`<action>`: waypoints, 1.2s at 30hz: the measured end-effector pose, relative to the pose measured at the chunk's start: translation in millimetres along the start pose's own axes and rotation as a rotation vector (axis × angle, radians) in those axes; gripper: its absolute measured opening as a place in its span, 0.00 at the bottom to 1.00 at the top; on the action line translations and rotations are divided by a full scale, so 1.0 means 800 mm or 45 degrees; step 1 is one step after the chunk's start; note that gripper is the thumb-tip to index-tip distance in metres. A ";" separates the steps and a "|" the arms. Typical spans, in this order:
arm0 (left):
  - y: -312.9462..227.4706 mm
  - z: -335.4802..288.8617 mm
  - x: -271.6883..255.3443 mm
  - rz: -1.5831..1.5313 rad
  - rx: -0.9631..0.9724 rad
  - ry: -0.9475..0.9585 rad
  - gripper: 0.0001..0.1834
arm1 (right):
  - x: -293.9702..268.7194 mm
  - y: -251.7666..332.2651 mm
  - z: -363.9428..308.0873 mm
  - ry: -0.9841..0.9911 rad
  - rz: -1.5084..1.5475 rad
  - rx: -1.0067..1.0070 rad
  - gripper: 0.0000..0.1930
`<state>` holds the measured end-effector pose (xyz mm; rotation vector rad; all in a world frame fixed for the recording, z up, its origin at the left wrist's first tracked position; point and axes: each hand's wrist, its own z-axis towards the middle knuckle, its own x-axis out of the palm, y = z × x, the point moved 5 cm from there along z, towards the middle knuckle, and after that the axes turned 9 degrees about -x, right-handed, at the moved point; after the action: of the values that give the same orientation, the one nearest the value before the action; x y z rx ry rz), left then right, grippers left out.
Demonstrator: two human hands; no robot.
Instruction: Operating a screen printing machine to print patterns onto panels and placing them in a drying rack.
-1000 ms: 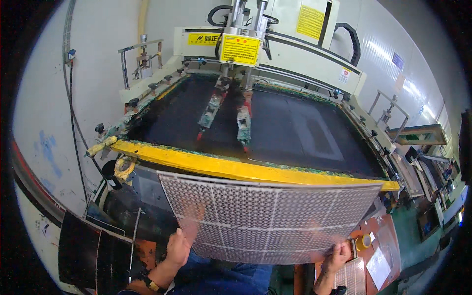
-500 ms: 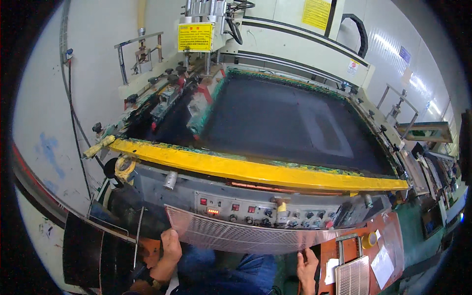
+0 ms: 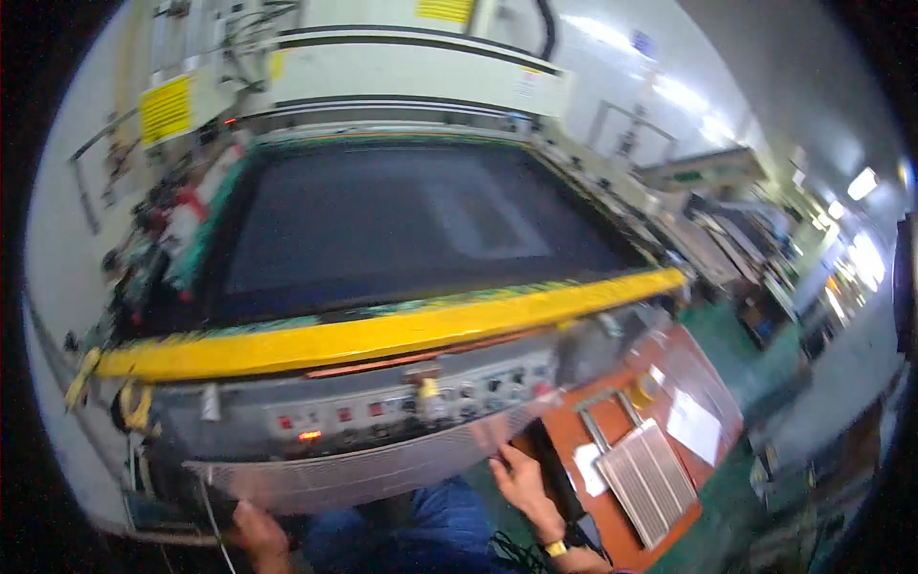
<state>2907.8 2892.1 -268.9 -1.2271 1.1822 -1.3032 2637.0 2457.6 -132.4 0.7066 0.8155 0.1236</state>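
A thin, see-through pinkish sheet [image 3: 373,475] with a fine printed pattern hangs level in front of me, bowed a little downward. My left hand [image 3: 260,534] is closed on its near left edge, smeared by motion. At the sheet's right end, the thumb and fingers of my right hand [image 3: 521,486] pinch the edge. Just beyond the sheet is the grey control panel [image 3: 382,413] of a screen-printing machine, with red lights and knobs. Above that lies a large dark printing screen [image 3: 344,225], bordered in front by a yellow bar [image 3: 402,330].
To my right, an orange-brown table [image 3: 598,402] bears a stack of patterned sheets [image 3: 650,483], white papers [image 3: 695,428] and a roll of yellow tape [image 3: 647,386]. Racks and flat boards [image 3: 732,239] stand farther right, above a green floor [image 3: 712,330].
My view has swung to the right, so the machine sits farther left and more of the right-hand table shows. Both hands still hold the sheet.
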 end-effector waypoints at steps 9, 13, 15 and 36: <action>-0.058 -0.001 0.052 0.212 0.119 0.232 0.20 | -0.007 -0.027 -0.023 0.012 0.094 0.182 0.16; -0.100 -0.015 0.081 -0.287 -0.008 0.219 0.29 | -0.003 -0.023 -0.020 0.048 0.099 0.252 0.16; -0.067 -0.005 0.061 -0.294 -0.051 0.166 0.29 | 0.000 -0.025 -0.020 0.070 0.110 0.307 0.16; -0.071 -0.030 0.054 0.910 0.318 -0.096 0.19 | 0.003 -0.037 -0.027 -0.013 0.061 0.249 0.14</action>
<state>2881.1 2853.8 -210.1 -0.5754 1.2036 -0.8194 2618.7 2447.5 -162.9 0.9109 0.8079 0.0839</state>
